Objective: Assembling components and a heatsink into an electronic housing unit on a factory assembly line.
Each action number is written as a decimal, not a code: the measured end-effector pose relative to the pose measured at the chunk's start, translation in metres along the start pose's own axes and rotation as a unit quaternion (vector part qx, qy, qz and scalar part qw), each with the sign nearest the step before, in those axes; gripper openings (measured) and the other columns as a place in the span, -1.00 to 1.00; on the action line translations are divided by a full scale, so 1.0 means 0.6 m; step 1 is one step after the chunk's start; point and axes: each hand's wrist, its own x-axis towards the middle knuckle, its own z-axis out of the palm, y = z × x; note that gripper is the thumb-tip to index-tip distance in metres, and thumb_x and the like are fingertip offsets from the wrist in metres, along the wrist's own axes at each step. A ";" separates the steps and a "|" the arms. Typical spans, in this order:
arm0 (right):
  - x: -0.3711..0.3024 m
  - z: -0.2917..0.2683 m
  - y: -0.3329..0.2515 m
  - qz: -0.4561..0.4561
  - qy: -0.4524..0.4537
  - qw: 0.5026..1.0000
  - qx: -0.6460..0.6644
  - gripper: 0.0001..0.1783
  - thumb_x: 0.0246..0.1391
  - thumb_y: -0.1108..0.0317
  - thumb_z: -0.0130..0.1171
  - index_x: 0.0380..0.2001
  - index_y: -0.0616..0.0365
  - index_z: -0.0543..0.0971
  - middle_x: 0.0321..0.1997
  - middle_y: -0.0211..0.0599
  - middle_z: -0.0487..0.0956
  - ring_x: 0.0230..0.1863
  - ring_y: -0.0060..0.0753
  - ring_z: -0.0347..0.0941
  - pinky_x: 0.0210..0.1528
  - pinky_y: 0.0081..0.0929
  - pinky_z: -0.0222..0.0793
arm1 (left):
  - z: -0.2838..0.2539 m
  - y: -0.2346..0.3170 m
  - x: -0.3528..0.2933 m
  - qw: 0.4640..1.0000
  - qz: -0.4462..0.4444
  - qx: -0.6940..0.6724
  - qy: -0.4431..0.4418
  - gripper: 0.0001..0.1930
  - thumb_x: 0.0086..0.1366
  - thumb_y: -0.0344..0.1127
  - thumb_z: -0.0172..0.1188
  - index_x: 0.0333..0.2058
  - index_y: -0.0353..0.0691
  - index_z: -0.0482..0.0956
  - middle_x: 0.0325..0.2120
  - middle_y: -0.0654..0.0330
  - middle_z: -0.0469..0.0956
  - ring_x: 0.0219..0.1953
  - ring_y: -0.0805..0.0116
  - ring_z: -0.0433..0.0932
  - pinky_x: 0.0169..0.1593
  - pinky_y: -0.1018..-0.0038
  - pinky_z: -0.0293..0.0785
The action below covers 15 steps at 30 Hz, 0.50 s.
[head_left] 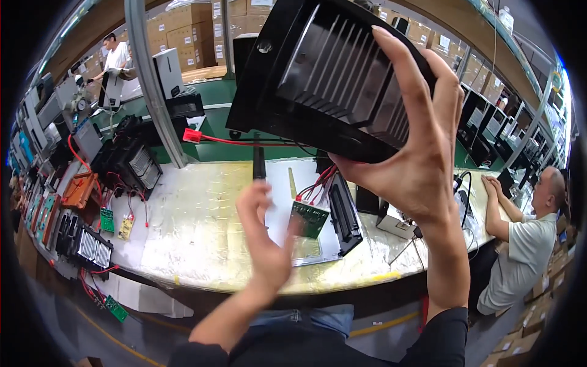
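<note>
My right hand grips a black plastic housing with metal fins, raised and tilted close in front of me. Its thumb is under the lower edge, its fingers along the right side. A red connector on a red lead sticks out leftward from beneath the housing. My left hand, blurred, is over the bench with thumb and fingers apart. Beside its thumb is a green circuit board with red and black wires, over a white panel. A narrow black bar ends near my left fingertips; whether they touch is unclear.
Finned black units and small circuit boards crowd the left of the bench. One board dangles below the edge. A metal post stands behind. A person sits at the right; another works far left.
</note>
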 end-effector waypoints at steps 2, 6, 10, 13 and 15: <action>-0.007 0.014 -0.010 -0.079 0.060 0.995 0.016 0.27 -0.62 0.29 0.67 0.37 -0.16 0.35 0.23 -0.09 0.34 0.31 0.03 0.23 0.32 -0.03 0.17 | 0.009 0.015 -0.066 0.957 0.098 0.255 -0.094 -0.32 -0.06 -0.24 0.57 -0.09 -0.30 0.28 0.08 -0.15 0.22 0.15 -0.08 0.25 0.18 0.08 0.21; -0.019 -0.036 -0.001 0.023 -0.056 0.998 -0.019 0.26 -0.65 0.34 0.63 0.35 -0.17 0.37 0.24 -0.12 0.35 0.32 0.03 0.22 0.33 -0.07 0.18 | 0.032 -0.051 -0.088 0.955 0.074 0.280 -0.069 -0.39 -0.08 -0.33 0.59 -0.13 -0.31 0.37 0.01 -0.11 0.33 0.08 -0.09 0.34 0.12 0.16 0.32; -0.036 -0.049 0.019 -0.009 -0.110 0.994 0.006 0.22 -0.64 0.35 0.59 0.34 -0.11 0.39 0.27 -0.14 0.37 0.32 0.00 0.23 0.35 -0.08 0.16 | -0.028 -0.054 -0.091 0.945 0.147 0.285 -0.067 -0.45 -0.09 -0.44 0.57 -0.16 -0.33 0.42 -0.05 -0.04 0.45 -0.01 0.01 0.47 0.07 0.27 0.41; -0.050 -0.042 0.025 0.022 -0.146 0.987 0.061 0.18 -0.64 0.35 0.56 0.32 -0.08 0.43 0.25 -0.06 0.36 0.31 0.02 0.24 0.33 -0.08 0.19 | -0.063 -0.048 -0.103 0.959 0.099 0.238 -0.117 -0.44 -0.09 -0.45 0.58 -0.12 -0.29 0.45 -0.03 -0.06 0.48 0.00 0.06 0.51 0.07 0.28 0.46; -0.057 -0.030 0.029 0.032 -0.192 0.977 0.083 0.17 -0.66 0.35 0.53 0.30 -0.10 0.45 0.22 0.02 0.34 0.29 0.11 0.23 0.31 -0.08 0.20 | -0.074 -0.061 -0.108 0.975 0.001 0.151 -0.160 -0.54 0.07 -0.40 0.52 -0.13 -0.27 0.45 -0.01 -0.02 0.48 0.01 0.16 0.51 0.11 0.31 0.44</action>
